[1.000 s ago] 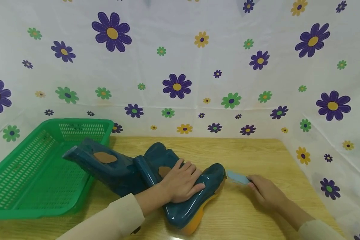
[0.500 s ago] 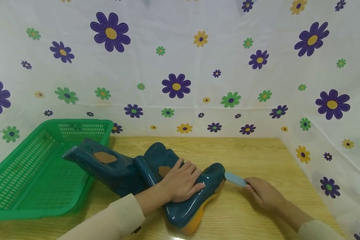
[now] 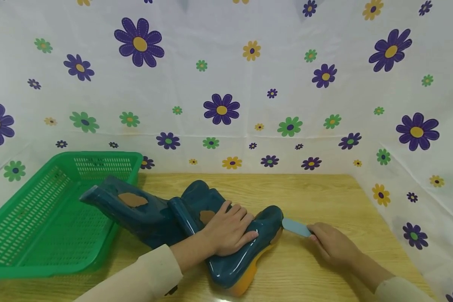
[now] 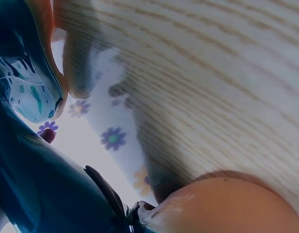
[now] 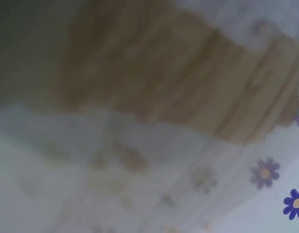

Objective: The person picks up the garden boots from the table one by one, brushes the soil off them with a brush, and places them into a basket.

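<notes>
Two dark blue rubber boots lie together on the table in the head view. One, the nearer rubber boot (image 3: pixel 262 228), has an orange sole, and its toe points right. The other boot's shaft (image 3: pixel 132 205) stretches left over the basket's edge. My left hand (image 3: pixel 226 230) grips the nearer boot from above, fingers over it and thumb on its front side. Glossy blue boot surface (image 4: pixel 47 179) fills the left of the left wrist view. My right hand (image 3: pixel 334 243) pinches a light blue flat tool (image 3: pixel 296 227), its far end at the boot's toe. The tool's exact kind is unclear.
A green plastic basket (image 3: pixel 60 268) stands on the left of the wooden table (image 3: pixel 305 188). White flower-print cloth (image 3: pixel 241 75) hangs behind and at the sides. The right wrist view is blurred, showing wood grain and cloth.
The light blue tool has shifted slightly left, from near the boot's toe up to it, along with my right hand. My left hand and the boots stay put.
</notes>
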Demonstrator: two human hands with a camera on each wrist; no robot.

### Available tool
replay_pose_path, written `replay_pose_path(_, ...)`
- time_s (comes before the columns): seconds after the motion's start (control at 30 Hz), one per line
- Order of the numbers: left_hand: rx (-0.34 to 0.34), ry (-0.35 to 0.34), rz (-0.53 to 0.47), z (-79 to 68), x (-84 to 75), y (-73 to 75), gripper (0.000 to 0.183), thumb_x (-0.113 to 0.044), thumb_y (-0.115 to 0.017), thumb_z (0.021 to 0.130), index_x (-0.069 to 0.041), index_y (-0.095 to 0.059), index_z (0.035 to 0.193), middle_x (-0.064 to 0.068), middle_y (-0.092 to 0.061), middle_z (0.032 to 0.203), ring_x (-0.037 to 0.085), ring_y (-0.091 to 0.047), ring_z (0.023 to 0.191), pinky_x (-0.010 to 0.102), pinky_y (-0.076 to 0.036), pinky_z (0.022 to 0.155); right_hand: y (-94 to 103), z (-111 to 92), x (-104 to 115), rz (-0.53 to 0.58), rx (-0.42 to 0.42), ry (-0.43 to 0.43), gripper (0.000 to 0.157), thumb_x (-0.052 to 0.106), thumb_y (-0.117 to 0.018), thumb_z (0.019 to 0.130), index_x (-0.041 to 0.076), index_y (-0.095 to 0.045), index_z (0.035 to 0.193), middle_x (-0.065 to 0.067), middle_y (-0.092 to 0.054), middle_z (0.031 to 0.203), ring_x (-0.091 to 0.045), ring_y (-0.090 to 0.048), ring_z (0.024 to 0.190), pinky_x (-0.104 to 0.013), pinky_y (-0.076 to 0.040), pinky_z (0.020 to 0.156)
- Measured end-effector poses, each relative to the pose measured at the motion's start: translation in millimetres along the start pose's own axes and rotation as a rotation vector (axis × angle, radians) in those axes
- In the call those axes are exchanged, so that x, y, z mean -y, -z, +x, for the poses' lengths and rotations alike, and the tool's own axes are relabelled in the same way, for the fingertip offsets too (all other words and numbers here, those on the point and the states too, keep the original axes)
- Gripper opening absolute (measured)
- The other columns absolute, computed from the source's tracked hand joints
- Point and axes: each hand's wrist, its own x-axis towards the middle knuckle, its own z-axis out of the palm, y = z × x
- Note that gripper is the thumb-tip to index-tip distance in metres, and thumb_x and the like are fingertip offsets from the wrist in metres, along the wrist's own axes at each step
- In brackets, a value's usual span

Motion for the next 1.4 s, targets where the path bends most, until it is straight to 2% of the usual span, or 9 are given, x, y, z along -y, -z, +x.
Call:
replay_pose_path(0.17, -0.012, -0.003, 0.0, 0.4, 1.2, -1.0, 0.056, -0.053, -0.022, 0.106, -0.018, -0.052, 0.137, 0.002, -0.059, 0.128, 0.022, -0.047, 0.126, 0.055, -0.027, 0.116, 2.2, 0.5, -1.2, 0.0, -0.036, -0.029, 0.018, 0.011, -0.051, 0.103, -0.003, -0.061, 0.109, -0.006, -0.067, 0.094, -0.018, -0.066, 0.084, -0.035, -0.055, 0.073)
replay_pose_path(0.3, -0.009, -0.001, -0.003, 0.4, 0.9, -0.2, 0.055, -0.053, -0.023, 0.106, -0.018, -0.052, 0.137, 0.002, -0.059, 0.128, 0.021, -0.047, 0.126, 0.055, -0.026, 0.116, 2.6, 0.0, -1.3, -0.028, -0.007, -0.063, 0.016, 0.009, -0.056, 0.1, -0.002, -0.062, 0.11, -0.007, -0.067, 0.094, -0.019, -0.066, 0.085, -0.036, -0.056, 0.074)
replay_pose_path(0.5, -0.003, 0.0, -0.005, 0.3, 0.4, -0.2, 0.054, -0.054, -0.022, 0.106, -0.019, -0.051, 0.136, 0.002, -0.059, 0.128, 0.021, -0.047, 0.126, 0.054, -0.026, 0.116, 2.6, -1.9, 3.9, -0.014, 0.046, -0.033, 0.016, 0.012, -0.058, 0.1, 0.002, -0.062, 0.112, -0.001, -0.065, 0.096, -0.013, -0.062, 0.085, -0.032, -0.054, 0.074)
replay_pose_path(0.73, 0.002, 0.002, 0.002, 1.4, 0.8, 0.2, 0.055, -0.053, -0.022, 0.106, -0.018, -0.051, 0.138, 0.002, -0.059, 0.129, 0.021, -0.047, 0.127, 0.054, -0.026, 0.116, 4.5, -1.5, -1.8, -0.018, -0.007, -0.053, 0.018, 0.012, -0.054, 0.102, -0.002, -0.062, 0.112, -0.005, -0.067, 0.097, -0.018, -0.066, 0.087, -0.036, -0.056, 0.075)
replay_pose_path(1.0, 0.009, -0.004, 0.005, 1.5, 0.2, 0.9, 0.057, -0.055, -0.019, 0.106, -0.019, -0.051, 0.137, 0.001, -0.059, 0.129, 0.021, -0.046, 0.127, 0.054, -0.026, 0.116, 0.1, 3.4, -2.2, -0.022, -0.047, 0.114, 0.04, 0.029, -0.036, 0.109, -0.001, -0.062, 0.108, -0.002, -0.063, 0.092, -0.014, -0.06, 0.08, -0.031, -0.052, 0.072)
replay_pose_path(1.1, 0.004, -0.004, 0.007, 1.5, 0.6, 0.1, 0.057, -0.054, -0.019, 0.106, -0.019, -0.051, 0.137, 0.001, -0.059, 0.129, 0.021, -0.047, 0.127, 0.053, -0.026, 0.116, 1.6, 4.4, -2.3, -0.017, -0.056, 0.122, 0.042, 0.031, -0.034, 0.109, -0.001, -0.062, 0.108, -0.002, -0.063, 0.092, -0.014, -0.06, 0.08, -0.03, -0.051, 0.072)
replay_pose_path(1.3, -0.001, -0.004, 0.009, 1.4, 0.8, -0.8, 0.057, -0.055, -0.02, 0.106, -0.019, -0.051, 0.137, 0.001, -0.059, 0.129, 0.021, -0.047, 0.127, 0.053, -0.026, 0.116, 4.0, 5.2, -5.4, -0.032, -0.06, 0.076, 0.042, 0.03, -0.034, 0.109, -0.002, -0.062, 0.107, -0.002, -0.062, 0.09, -0.012, -0.057, 0.079, -0.029, -0.05, 0.07)
replay_pose_path(1.4, -0.003, -0.006, 0.01, 0.5, 0.6, -0.8, 0.057, -0.055, -0.02, 0.106, -0.019, -0.051, 0.137, 0.001, -0.059, 0.128, 0.021, -0.047, 0.126, 0.053, -0.026, 0.116, 1.6, 6.2, -6.2, -0.027, -0.053, 0.112, 0.043, 0.03, -0.032, 0.11, 0.0, -0.062, 0.107, 0.0, -0.061, 0.09, -0.011, -0.056, 0.079, -0.028, -0.049, 0.071)
